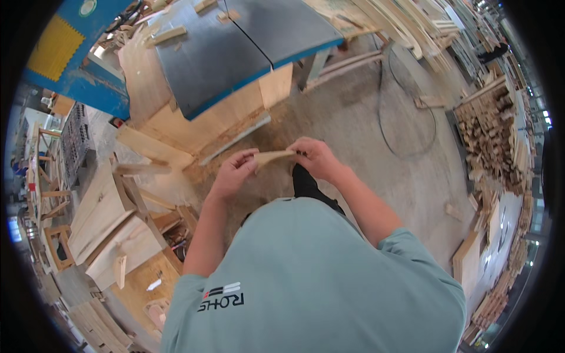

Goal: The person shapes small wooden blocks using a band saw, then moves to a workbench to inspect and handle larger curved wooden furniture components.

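Floor (376, 135): dusty concrete under both hands, sawdust thick toward the counter.
Counter (235, 53): grey top with blue edge, beyond the left hand (232, 173); small wood offcuts (168, 35) lie on it.
Cable (406, 117): loops on the floor beyond the right hand (318, 157).
Wood stack (494, 135): on the floor, well right of the right hand.
Boards (112, 223): piled left of the left hand.

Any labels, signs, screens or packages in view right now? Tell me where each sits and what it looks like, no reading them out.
Round label: top left, on the blue machine body; small white disc with green.
Yellow panel: upper left, on the same blue machine; squarish, yellow, gridded surface.
Shirt print: bottom centre, on the pale green shirt; small white and red mark.
No screens or packages can be made out.
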Demonstrator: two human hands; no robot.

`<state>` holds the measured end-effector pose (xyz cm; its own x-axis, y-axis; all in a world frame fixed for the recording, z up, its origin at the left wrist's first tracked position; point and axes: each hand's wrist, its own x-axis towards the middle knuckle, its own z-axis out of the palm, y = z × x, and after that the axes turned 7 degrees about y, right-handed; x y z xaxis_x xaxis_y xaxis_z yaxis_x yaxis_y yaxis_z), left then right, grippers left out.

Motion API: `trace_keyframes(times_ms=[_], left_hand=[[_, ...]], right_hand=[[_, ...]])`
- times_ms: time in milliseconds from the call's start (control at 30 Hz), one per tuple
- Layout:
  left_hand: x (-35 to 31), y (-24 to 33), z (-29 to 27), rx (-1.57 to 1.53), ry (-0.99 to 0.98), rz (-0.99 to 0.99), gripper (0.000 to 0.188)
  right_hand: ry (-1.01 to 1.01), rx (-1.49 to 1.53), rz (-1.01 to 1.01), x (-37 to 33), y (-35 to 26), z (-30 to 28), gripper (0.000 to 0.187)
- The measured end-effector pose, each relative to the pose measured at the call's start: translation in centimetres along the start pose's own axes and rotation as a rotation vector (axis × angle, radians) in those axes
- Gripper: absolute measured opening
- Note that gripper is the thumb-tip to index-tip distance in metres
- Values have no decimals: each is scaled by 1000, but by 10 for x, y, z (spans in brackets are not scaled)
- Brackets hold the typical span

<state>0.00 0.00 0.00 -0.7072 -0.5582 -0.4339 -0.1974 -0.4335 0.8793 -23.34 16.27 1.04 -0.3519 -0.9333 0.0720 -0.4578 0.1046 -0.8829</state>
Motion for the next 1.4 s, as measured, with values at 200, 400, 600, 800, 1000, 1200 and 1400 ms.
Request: trace_keyframes(times_ms=[200,400,600,800,1000,1200,1400], left_hand=[[84,60,13,63,-10,-101,37],[185,114,30,-157,395,74,31],[300,136,31,-239,726,102,32],[347,149,12,-101,695,53,28],[367,149,-10,701,756,427,35],[375,166,-5,531,685,290,37],[394,167,-4,715,831,277,46]], right_hand=[[-241,36,-116,147,36,-49,20],[103,76,-154,286,38,-59,43],[-109,76,-239,339,50,-47,41],[33,69,-158,393,67,-28,24],[-10,-103,-256,424,85,-42,16],[-21,-104,-198,440,89,-44,15],[-28,-31,-257,465,93,-43,12]])
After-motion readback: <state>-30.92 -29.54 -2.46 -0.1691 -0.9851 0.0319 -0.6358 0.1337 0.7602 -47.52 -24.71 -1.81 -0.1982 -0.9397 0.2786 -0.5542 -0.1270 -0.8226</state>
